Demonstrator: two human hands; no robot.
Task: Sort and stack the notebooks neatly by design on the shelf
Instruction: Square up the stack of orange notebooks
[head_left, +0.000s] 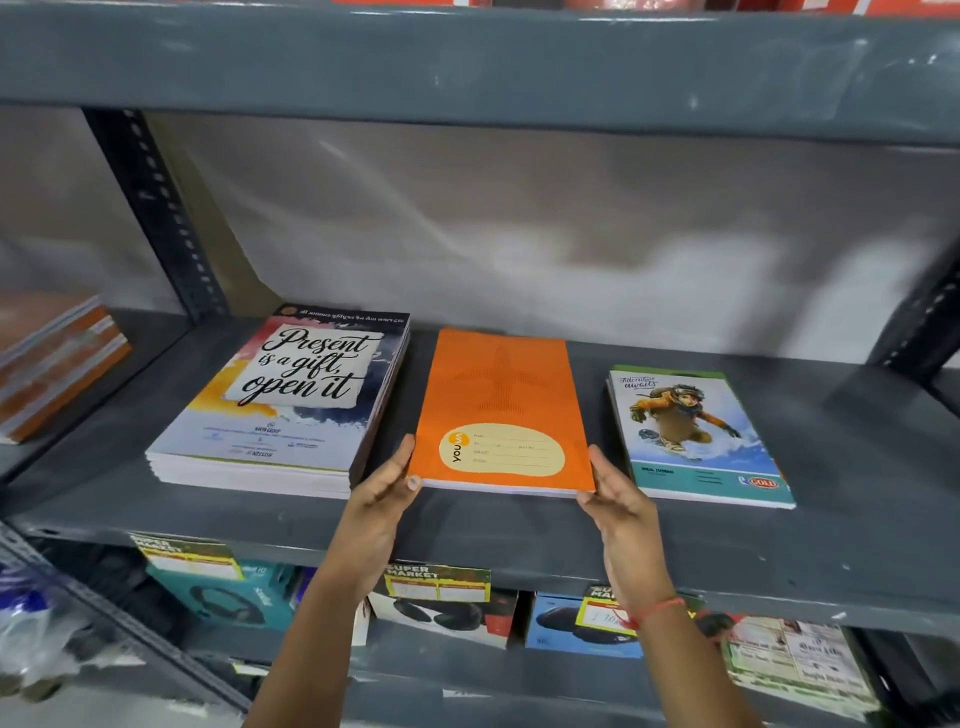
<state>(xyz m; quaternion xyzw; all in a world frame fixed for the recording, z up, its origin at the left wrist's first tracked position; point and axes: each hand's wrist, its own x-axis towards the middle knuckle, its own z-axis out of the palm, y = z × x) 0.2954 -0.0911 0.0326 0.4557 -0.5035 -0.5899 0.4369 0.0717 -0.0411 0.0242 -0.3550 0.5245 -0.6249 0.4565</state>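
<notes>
While hands (387, 486) grip "YOUVA" notebook (501, 410), "GOLU" stack (696, 436) beside.

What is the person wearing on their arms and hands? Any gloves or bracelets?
No gloves and no sleeves in view: both hands and forearms are bare. The right hand has a thin red-orange thread tied around its wrist like a bracelet. The left hand wears nothing, no ring or band that shows, and its thumbnail is short and plain.

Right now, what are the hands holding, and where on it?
Both hold the orange notebook by its near corners: the left hand at the near-left corner, the right hand at the near-right, as it lies on the shelf.
</notes>
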